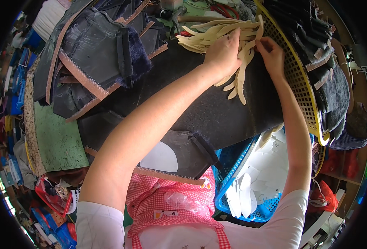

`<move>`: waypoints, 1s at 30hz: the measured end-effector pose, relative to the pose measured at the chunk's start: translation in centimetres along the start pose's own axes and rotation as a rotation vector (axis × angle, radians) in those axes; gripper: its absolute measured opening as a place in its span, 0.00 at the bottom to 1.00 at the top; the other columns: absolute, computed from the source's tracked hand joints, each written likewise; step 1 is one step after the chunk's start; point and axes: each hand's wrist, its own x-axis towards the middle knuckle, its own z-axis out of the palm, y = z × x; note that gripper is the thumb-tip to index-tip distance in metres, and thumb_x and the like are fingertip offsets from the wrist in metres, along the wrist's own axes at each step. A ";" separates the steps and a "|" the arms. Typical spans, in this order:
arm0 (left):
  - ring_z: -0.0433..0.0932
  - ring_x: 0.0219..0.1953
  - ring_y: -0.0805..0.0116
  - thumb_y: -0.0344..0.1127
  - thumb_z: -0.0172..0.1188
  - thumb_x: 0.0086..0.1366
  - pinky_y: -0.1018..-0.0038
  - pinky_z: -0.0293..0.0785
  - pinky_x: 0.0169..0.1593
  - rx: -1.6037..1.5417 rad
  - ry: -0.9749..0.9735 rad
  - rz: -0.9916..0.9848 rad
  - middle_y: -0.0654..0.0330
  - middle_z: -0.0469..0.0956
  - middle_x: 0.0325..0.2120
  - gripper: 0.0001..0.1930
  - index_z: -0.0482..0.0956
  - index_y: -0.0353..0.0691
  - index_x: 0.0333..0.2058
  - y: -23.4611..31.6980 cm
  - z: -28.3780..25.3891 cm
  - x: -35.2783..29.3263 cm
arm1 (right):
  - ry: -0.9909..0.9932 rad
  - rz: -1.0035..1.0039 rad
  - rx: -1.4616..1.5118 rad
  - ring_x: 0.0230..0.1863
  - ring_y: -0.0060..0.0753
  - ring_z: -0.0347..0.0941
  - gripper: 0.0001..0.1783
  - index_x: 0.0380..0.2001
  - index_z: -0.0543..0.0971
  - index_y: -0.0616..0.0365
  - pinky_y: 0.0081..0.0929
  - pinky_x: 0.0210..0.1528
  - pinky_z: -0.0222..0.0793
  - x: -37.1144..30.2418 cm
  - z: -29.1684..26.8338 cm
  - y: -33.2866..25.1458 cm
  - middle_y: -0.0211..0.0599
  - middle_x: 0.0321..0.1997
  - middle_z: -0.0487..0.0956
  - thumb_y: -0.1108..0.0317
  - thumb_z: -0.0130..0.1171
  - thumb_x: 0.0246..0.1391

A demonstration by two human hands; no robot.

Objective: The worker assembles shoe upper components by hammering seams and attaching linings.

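A bunch of thin cream curved strips [204,39] lies fanned out at the far side of the black work surface. My left hand [223,56] is closed on part of the bunch, and several strips hang down below it. Close by on its right, my right hand [271,56] pinches the end of one strip [259,31] between thumb and fingers. Across my lap edge lies a dark panel [183,151] with a brown zigzag-cut border and a pale rounded patch [160,157]. My left forearm covers part of that panel.
Dark panels [94,45] with brown serrated edges and navy fur are piled at the far left. A yellow basket [295,70] stands at the right beside grey-black furry pieces [330,91]. Nearer, a blue basket [223,186] holds white cut-out shapes [264,170]. A wooden-handled hammer [191,18] lies behind the strips.
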 end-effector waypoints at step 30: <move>0.79 0.50 0.59 0.28 0.53 0.58 0.69 0.75 0.50 -0.543 -0.331 -0.093 0.49 0.79 0.48 0.25 0.76 0.40 0.56 -2.0 -4.0 1.3 | 0.133 -0.553 -0.551 0.31 0.37 0.78 0.09 0.31 0.79 0.56 0.30 0.34 0.74 -10.2 0.0 -17.7 0.35 0.29 0.79 0.78 0.67 0.45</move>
